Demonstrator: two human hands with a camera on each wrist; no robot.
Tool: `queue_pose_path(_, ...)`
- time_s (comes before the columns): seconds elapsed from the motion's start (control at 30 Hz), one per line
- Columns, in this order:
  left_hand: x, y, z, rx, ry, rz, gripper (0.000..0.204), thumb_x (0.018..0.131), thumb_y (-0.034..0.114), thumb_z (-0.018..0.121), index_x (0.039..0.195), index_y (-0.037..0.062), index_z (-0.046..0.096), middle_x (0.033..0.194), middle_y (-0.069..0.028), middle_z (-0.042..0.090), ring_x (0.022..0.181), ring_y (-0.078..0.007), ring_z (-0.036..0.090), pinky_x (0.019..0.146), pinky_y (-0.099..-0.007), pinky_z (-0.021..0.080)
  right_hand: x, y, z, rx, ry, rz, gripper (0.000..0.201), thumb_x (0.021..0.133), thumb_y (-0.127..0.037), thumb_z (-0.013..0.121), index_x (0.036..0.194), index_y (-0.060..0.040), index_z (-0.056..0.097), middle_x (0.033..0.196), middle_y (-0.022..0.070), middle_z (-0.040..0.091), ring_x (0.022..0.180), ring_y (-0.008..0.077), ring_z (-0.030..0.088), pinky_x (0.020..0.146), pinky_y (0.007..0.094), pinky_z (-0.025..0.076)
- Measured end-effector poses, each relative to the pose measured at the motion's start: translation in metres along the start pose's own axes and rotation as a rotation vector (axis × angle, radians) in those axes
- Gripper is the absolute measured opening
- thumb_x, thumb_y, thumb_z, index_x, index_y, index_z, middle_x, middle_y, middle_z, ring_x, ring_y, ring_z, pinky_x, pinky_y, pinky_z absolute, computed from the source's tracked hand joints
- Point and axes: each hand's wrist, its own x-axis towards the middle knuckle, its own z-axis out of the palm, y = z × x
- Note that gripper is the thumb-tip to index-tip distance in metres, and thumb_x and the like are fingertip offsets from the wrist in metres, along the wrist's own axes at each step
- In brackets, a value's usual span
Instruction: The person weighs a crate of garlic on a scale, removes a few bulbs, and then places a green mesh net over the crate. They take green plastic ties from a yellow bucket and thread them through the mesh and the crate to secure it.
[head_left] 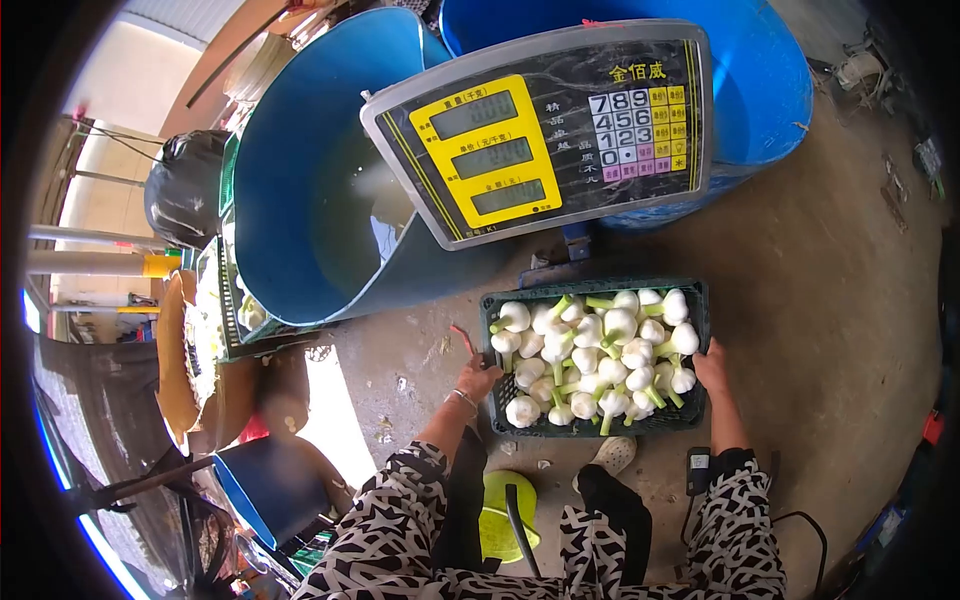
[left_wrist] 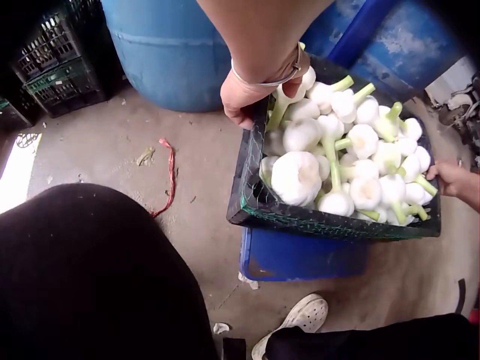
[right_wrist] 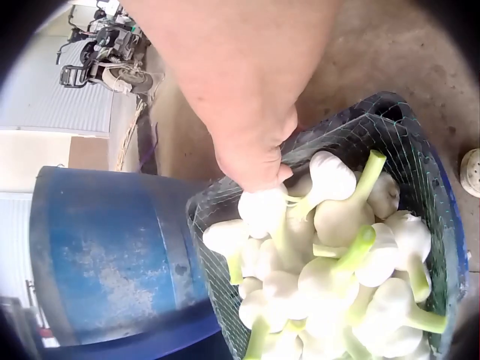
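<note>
Fingers of left hand [head_left: 479, 379] and right hand [head_left: 712, 367] grip opposite short ends of one dark crate [head_left: 662, 422], garlic-filled, at left's three o'clock, right's nine, long axis spanning hand to hand, neither nearer.

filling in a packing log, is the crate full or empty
Full: garlic bulbs are heaped across the crate close to its rim, hiding its floor in all three views.
</note>
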Motion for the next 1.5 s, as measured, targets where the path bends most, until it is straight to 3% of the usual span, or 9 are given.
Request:
queue_pose_path(0.07, 0.001, 0.01, -0.002, -0.079, -0.081, -0.027, 0.057, 0.069, 0.025, 0.068, 0.117, -0.0031, 0.054, 0.104, -0.0191, 0.063, 0.095, -0.0259, 0.061, 0.082, -0.0342, 0.047, 0.018, 0.026, 0.009, -0.157, 0.089, 0.121, 0.028, 0.076, -0.001, 0.056, 0.103, 0.0032, 0.058, 0.095, 0.0183, 0.066, 0.09, 0.0283, 0.064, 0.081, 0.0364, 0.048)
queue_pose_path(0.27, -0.017, -0.016, -0.001, -0.23, -0.078, 0.001, 0.068, 0.074, 0.026, 0.067, 0.132, 0.0008, 0.043, 0.114, -0.0181, 0.061, 0.1, -0.0256, 0.06, 0.087, -0.0326, 0.046, -0.013, -0.002, -0.005, -0.309, 0.032, 0.114, 0.046, 0.076, -0.005, 0.056, 0.12, 0.0049, 0.05, 0.106, 0.0254, 0.06, 0.1, 0.0384, 0.059, 0.088, 0.0402, 0.046)
queue_pose_path(0.5, -0.069, -0.077, -0.058, 0.235, 0.369, -0.107, 0.055, 0.079, 0.031, 0.061, 0.125, 0.0033, 0.052, 0.117, -0.0194, 0.06, 0.11, -0.0318, 0.057, 0.094, -0.0361, 0.044, -0.099, -0.028, -0.031, -0.061, 0.162, 0.233, 0.05, 0.082, -0.005, 0.057, 0.13, -0.0019, 0.044, 0.121, 0.0146, 0.056, 0.102, 0.0248, 0.058, 0.088, 0.0347, 0.046)
queue_pose_path(0.7, -0.113, -0.141, -0.092, 0.511, 0.131, -0.197, 0.041, 0.078, 0.033, 0.059, 0.11, 0.0081, 0.063, 0.108, -0.015, 0.065, 0.103, -0.029, 0.061, 0.091, -0.0364, 0.046, -0.188, -0.031, -0.025, -0.029, -0.065, 0.283, 0.041, 0.082, -0.007, 0.058, 0.122, 0.0004, 0.05, 0.112, 0.0149, 0.061, 0.091, 0.0241, 0.062, 0.082, 0.033, 0.049)
queue_pose_path(0.8, -0.132, -0.183, -0.078, 0.533, -0.04, 0.078, 0.036, 0.079, 0.034, 0.056, 0.108, 0.0144, 0.065, 0.101, -0.0144, 0.067, 0.096, -0.0299, 0.064, 0.087, -0.0367, 0.049, -0.214, -0.037, -0.004, 0.103, -0.227, 0.187, 0.032, 0.086, -0.004, 0.055, 0.118, 0.0018, 0.052, 0.102, 0.0133, 0.064, 0.085, 0.0184, 0.062, 0.074, 0.0288, 0.05)
queue_pose_path(0.87, -0.17, -0.142, -0.068, 0.565, -0.108, -0.024, 0.037, 0.081, 0.035, 0.057, 0.109, 0.0132, 0.065, 0.11, -0.0134, 0.064, 0.106, -0.0296, 0.059, 0.093, -0.0375, 0.045, -0.224, -0.135, -0.013, 0.543, -0.282, 0.181, 0.025, 0.09, -0.009, 0.055, 0.112, 0.0008, 0.056, 0.093, 0.0109, 0.064, 0.079, 0.0178, 0.062, 0.071, 0.03, 0.051)
queue_pose_path(1.13, -0.207, -0.145, -0.062, 0.613, -0.153, -0.075, 0.036, 0.082, 0.035, 0.054, 0.111, 0.0155, 0.064, 0.113, -0.0136, 0.062, 0.109, -0.0323, 0.057, 0.095, -0.0397, 0.044, -0.23, -0.429, -0.157, 1.168, -0.567, -1.086, 0.008, 0.087, -0.008, 0.057, 0.082, -0.0038, 0.052, 0.069, 0.0078, 0.059, 0.051, 0.0196, 0.056, 0.057, 0.0336, 0.047)
queue_pose_path(1.23, -0.217, -0.127, -0.065, 0.61, -0.1, -0.084, 0.035, 0.083, 0.035, 0.054, 0.109, 0.0147, 0.064, 0.112, -0.0132, 0.063, 0.107, -0.0319, 0.058, 0.094, -0.0394, 0.044, -0.252, -0.472, -0.18, 1.339, -0.236, -1.215, 0.008, 0.083, -0.015, 0.059, 0.091, -0.0145, 0.057, 0.059, -0.004, 0.05, 0.045, 0.0106, 0.046, 0.058, 0.0254, 0.041)
queue_pose_path(1.5, -0.234, -0.136, -0.063, 0.516, -0.061, -0.063, 0.033, 0.082, 0.034, 0.053, 0.106, 0.014, 0.066, 0.11, -0.0127, 0.064, 0.105, -0.0314, 0.058, 0.092, -0.0389, 0.045, -0.241, -0.499, -0.19, 1.24, -0.135, -1.279, 0.007, 0.085, -0.009, 0.057, 0.092, -0.0086, 0.056, 0.066, -0.0015, 0.052, 0.052, 0.0103, 0.048, 0.058, 0.0237, 0.04)
